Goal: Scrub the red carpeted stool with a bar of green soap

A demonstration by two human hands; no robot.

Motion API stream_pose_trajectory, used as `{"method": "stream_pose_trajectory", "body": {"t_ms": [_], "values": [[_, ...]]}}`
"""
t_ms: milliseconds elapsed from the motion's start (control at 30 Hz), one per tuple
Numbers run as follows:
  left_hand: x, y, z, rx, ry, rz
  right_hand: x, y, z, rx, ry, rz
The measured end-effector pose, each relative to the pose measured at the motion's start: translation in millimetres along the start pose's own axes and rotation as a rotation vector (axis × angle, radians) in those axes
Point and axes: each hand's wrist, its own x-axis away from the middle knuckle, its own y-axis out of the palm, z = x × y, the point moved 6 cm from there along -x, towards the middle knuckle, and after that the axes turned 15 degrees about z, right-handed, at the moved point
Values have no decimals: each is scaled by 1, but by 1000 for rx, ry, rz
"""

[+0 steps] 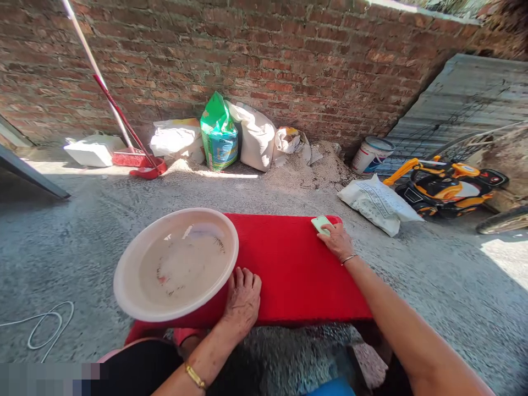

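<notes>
My right hand (337, 241) reaches to the far right corner of a red bench-like table (289, 264). Its fingers close on the near end of a pale green, flat, rounded rectangular thing (321, 224), whose exact kind I cannot make out. On the table's left side stands a wide whitish basin (136, 286) with cloudy water and dark specks inside. Close against the basin's right side, my left hand (244, 297) lies on the red top with its fingers stretched forward, holding nothing.
Along the brick wall (289, 66) stand a green bag (218, 132), a white sack (256, 140), a bucket (371, 154) and a red dustpan (149, 169). A filled sack (377, 203) and a yellow-black ride-on toy (449, 187) are right. A pale cable (53, 314) lies left.
</notes>
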Motion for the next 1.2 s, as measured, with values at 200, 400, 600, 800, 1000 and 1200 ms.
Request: {"method": "stream_pose_trajectory", "body": {"t_ms": [200,400,600,800,1000,1200], "values": [[0,1,0,-8,-10,-12,4,-33,113,217,385,145],[3,4,-4,7,-9,2,-22,-12,21,39,112,159],[5,8,-4,-16,-9,-23,-42,11,-8,67,-16,38],[8,7,-4,51,0,-37,-34,-17,73,174,266,68],[13,-2,-5,117,23,-31,-24,-14,-21,-57,130,76],[19,2,-5,226,93,-68,12,27,-210,-548,10,-105]]}}
